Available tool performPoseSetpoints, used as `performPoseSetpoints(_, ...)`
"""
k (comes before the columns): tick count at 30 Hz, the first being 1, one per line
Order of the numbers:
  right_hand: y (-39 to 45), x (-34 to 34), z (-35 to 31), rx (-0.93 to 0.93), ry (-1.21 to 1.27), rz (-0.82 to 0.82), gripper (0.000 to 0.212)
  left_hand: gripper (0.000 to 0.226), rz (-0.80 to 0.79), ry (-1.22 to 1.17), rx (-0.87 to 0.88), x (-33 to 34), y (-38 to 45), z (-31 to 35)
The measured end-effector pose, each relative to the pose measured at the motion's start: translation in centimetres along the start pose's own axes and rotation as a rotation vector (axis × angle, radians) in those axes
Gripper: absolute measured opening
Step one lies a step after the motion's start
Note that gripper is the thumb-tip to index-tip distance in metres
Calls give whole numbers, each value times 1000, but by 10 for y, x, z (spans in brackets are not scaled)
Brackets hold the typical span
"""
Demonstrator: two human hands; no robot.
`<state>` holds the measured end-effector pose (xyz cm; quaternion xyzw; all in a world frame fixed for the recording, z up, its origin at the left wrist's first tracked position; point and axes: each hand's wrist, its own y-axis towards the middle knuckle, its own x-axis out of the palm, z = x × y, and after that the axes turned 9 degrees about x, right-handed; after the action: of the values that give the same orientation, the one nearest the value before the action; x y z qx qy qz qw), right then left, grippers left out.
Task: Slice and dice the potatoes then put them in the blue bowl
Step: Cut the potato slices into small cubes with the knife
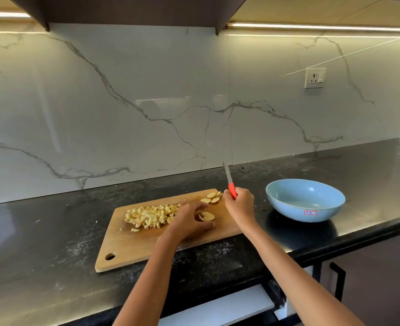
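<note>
One cutting board [133,245], one blue bowl [305,200], one knife [230,181], two hands, one heap of diced potato [150,217].

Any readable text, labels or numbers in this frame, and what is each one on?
Sticker on the blue bowl: white with a red border and blue handwritten marks, possibly "38", too small and blurred to be sure.
Wall socket: no legible print.
Nothing else in view carries text.
</note>
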<state>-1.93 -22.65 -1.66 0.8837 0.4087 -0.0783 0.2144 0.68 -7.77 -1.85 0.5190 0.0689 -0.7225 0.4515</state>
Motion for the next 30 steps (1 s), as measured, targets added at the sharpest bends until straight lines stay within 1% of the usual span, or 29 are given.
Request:
performPoseSetpoints(2, 8, 3, 4, 69, 112, -22, 30, 51, -6, 2, 12, -1, 0, 0)
performPoseSetpoints(4, 11, 5, 7, 103, 162, -52, 27, 45, -5, 4, 32, -1, 0, -1)
performPoseSetpoints(6, 10, 4, 9, 85, 143, -66, 27, 40, -13, -2, 44, -1, 0, -2)
performPoseSetpoints(10, 9, 4, 13, 41, 85, -86, 35, 31, -47, -72, 51, -5, 2, -1)
performPoseSetpoints(11, 9, 3, 15, 46, 85, -91, 36, 36, -52, -94, 52, -6, 2, -2)
performPoseSetpoints(12, 9, 3, 15, 51, 89, -94, 36, 45, -63, -96, 53, -8, 3, -2)
performPoseSetpoints(14, 9, 2, 16, 61, 102, -98, 35, 63, -112, -67, 61, -7, 4, -2)
performPoseSetpoints(15, 9, 2, 16, 66, 108, -101, 35, 67, -142, -53, 72, -6, 5, -3)
performPoseSetpoints(17, 9, 2, 16, 74, 113, -108, 35, 68, -187, -33, 81, -4, 6, -2)
performPoseSetpoints(22, 9, 2, 16, 83, 114, -115, 33, 64, -208, -15, 75, -6, 9, -4)
performPoseSetpoints(24, 8, 2, 16, 95, 103, -150, 32, 61, -217, -3, 81, -6, 9, -5)
performPoseSetpoints(26, 6, 2, 16, 100, 90, -184, 31, 52, -216, 37, 87, -6, 7, -4)
performPoseSetpoints(28, 4, 0, 15, 108, 97, -222, 27, 39, -186, 75, 108, -6, 2, -2)
performPoseSetpoints(30, -2, -4, 15, 113, 93, -267, 26, 34, -139, 84, 106, -6, -5, -1)
